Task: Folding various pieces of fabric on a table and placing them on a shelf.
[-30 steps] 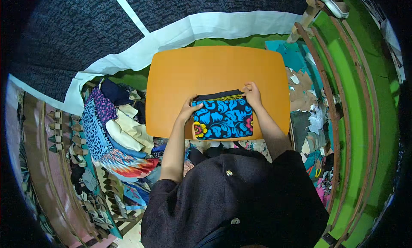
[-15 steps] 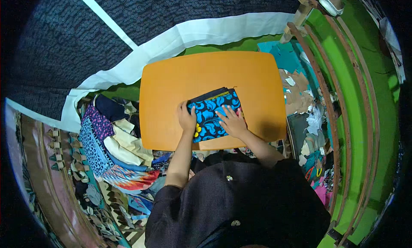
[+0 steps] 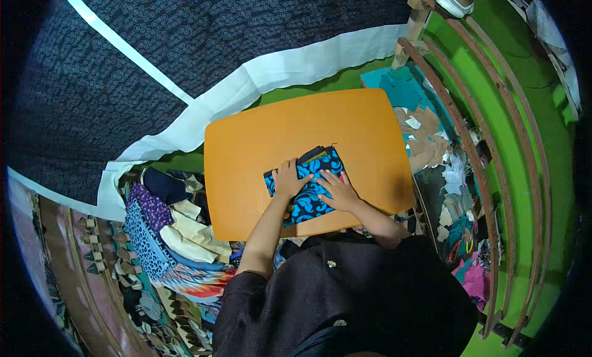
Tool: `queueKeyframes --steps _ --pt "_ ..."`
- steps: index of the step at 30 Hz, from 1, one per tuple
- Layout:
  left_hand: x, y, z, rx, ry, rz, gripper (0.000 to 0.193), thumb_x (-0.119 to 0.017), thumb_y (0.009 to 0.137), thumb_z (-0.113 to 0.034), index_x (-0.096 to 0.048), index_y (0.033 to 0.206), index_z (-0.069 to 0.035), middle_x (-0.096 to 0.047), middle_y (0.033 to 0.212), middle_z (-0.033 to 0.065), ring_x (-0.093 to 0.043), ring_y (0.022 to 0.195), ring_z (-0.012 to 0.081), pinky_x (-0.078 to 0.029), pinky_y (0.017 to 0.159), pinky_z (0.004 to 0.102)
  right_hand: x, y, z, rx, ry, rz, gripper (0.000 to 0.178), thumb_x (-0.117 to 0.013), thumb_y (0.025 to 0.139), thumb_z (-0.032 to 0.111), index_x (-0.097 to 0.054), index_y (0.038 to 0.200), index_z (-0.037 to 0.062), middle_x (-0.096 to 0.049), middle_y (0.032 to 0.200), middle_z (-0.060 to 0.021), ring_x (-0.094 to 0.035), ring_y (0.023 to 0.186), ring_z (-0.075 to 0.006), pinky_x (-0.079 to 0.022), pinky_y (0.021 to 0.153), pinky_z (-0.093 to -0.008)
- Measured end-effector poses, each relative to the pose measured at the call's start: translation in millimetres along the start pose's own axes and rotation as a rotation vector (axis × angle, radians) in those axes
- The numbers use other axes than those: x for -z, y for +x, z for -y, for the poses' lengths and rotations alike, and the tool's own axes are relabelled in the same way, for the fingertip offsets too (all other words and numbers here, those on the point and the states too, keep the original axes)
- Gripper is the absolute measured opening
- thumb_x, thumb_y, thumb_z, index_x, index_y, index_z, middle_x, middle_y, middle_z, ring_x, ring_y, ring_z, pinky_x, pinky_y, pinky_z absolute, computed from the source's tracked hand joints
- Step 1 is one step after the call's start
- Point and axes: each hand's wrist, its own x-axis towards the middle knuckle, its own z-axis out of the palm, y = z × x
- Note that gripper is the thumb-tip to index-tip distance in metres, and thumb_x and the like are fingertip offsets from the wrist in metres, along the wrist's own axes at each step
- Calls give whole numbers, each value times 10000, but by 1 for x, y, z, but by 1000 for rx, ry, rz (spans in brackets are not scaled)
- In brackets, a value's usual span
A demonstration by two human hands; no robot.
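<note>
A folded cloth (image 3: 306,204), black with blue leaf patterns, lies near the front edge of the orange table (image 3: 296,122). Dark folded layers with a yellow edge show along its far side. My left hand (image 3: 288,179) rests flat over the cloth's left part, fingers stretched out and pointing away from me. On the right part lies my right hand (image 3: 341,193), its fingers spread across the pattern. Both palms press on the cloth, and neither hand grips it. The hands hide some of the cloth's upper middle.
Left of the table is a heap of mixed fabrics (image 3: 191,233). Wooden rack rails (image 3: 487,153) curve along the right, with shoes (image 3: 453,0) on top. Scraps (image 3: 425,141) lie between rack and table. A dark patterned cloth with a white border (image 3: 296,61) hangs beyond.
My left hand has moved from the cloth's left edge onto its top, closer to my right hand. My right hand stays on the cloth. The whole view has shifted and tilted a little.
</note>
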Motion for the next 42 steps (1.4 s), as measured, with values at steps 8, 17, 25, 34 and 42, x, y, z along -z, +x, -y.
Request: queueKeyframes --steps 8,17,25,34,42 --pt "-21 25 63 73 -325 682 760 -709 500 -573 -605 1056 -66 -581 1080 163 -550 997 312 -398 881 359 32 -18 31 -116 -125 -61 637 -607 711 462 -401 1253 199 -281 1348 -136 -210 1266 -333 -137 980 -588" --pt "143 -25 -35 -183 80 -201 367 -653 681 -251 -540 948 -25 -597 858 150 -593 783 311 -457 661 392 31 -6 5 -482 296 -768 399 -606 759 263 -498 1106 96 -451 1131 -152 -400 1066 -323 -297 916 -421" --pt "25 -100 -31 -589 139 -15 402 -575 708 -189 -535 1093 -83 -468 1202 163 -483 1046 352 -424 824 399 12 -28 -87 -592 725 -990 315 -536 819 213 -503 1057 10 -459 1075 -171 -455 964 -304 -358 860 -394" --pt "59 -80 -9 -308 -376 -320 401 -542 803 -238 -502 1153 -46 -492 1156 187 -446 1089 330 -356 893 423 36 -27 28 -348 -38 -522 376 -529 789 201 -482 1156 132 -415 1210 -147 -380 1139 -309 -302 894 -515" --pt "-21 -87 -21 -165 40 -164 630 -482 804 -399 -293 1338 -125 -181 1389 222 -151 1287 377 -122 998 569 -3 -66 9 -25 -296 31 501 -475 802 164 -398 1259 353 -298 1377 -25 -262 1275 -248 -190 925 -641"
